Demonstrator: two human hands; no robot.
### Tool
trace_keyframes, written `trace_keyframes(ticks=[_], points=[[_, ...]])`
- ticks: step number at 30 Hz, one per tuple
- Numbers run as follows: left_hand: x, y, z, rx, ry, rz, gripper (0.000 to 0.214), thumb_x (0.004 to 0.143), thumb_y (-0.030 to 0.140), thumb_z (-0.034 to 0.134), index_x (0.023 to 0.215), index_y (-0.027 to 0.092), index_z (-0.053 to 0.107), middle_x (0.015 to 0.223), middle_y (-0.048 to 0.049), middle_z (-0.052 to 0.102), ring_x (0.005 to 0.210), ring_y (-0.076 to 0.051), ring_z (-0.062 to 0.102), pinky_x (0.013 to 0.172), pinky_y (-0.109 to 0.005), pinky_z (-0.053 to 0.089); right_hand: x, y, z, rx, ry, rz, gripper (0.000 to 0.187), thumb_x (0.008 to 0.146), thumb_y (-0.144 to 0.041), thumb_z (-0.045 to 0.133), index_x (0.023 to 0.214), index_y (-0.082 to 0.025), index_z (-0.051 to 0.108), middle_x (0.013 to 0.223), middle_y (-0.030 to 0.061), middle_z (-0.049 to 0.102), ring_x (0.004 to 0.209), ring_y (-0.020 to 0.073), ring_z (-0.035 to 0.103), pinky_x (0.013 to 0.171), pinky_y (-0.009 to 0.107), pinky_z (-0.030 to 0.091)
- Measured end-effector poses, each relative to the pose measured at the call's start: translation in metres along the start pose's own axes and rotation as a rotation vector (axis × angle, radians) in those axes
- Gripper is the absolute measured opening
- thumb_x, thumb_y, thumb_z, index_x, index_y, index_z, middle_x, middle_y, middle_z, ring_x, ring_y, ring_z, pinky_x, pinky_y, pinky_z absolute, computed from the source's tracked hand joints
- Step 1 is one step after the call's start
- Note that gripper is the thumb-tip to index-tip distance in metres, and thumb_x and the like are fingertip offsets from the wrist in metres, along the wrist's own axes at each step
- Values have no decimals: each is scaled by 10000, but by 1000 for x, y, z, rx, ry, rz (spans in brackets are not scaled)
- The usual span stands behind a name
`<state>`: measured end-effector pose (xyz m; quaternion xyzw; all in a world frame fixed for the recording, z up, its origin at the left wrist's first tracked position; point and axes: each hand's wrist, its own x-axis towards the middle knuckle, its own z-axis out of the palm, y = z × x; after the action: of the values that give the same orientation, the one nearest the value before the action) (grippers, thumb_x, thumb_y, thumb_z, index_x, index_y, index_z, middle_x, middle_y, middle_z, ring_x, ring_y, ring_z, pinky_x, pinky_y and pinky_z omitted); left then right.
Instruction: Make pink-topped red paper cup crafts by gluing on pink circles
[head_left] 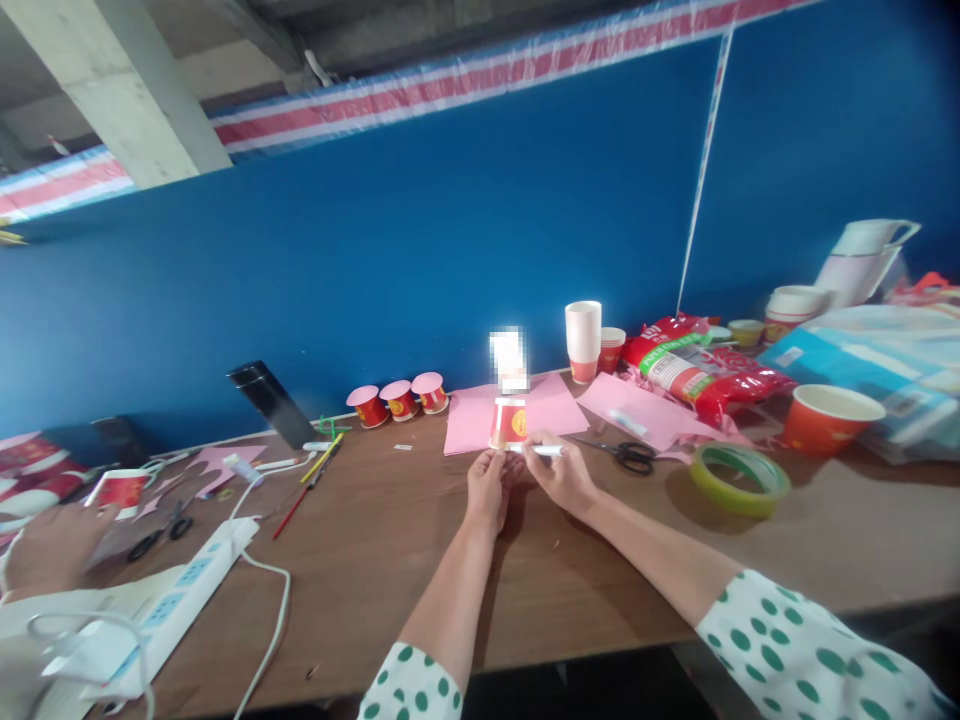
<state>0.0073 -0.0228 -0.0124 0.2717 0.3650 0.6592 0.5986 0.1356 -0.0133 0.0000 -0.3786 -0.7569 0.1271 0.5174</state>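
Observation:
In front of me, over the near edge of a stack of pink paper, is a red-and-white piece of paper cup with a yellow mark. My left hand pinches its lower edge. A slim white stick, like a pen or glue tube, is in the closed fingers of my right hand, close against the piece. Whether its tip touches the piece I cannot make out. Black-handled scissors lie right of my right hand. Three small red cups with pink round tops stand in a row at the left.
To the right are yellow-green tape, an orange-red paper cup, a red packet and stacked cups. A white power strip with cables, a black cylinder and another person's hand are at the left.

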Motion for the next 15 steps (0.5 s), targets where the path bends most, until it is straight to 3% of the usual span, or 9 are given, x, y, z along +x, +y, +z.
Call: trace_keyframes(ticks=[15], points=[[1, -1, -1, 42, 1, -12, 248, 624, 302, 730, 722, 138, 572, 739, -56, 680, 725, -138, 657, 775, -279, 491, 1, 3, 1, 30, 39, 9, 178, 876, -308, 465, 813, -186, 578, 651, 19, 581, 555, 128, 530, 547, 222, 413]])
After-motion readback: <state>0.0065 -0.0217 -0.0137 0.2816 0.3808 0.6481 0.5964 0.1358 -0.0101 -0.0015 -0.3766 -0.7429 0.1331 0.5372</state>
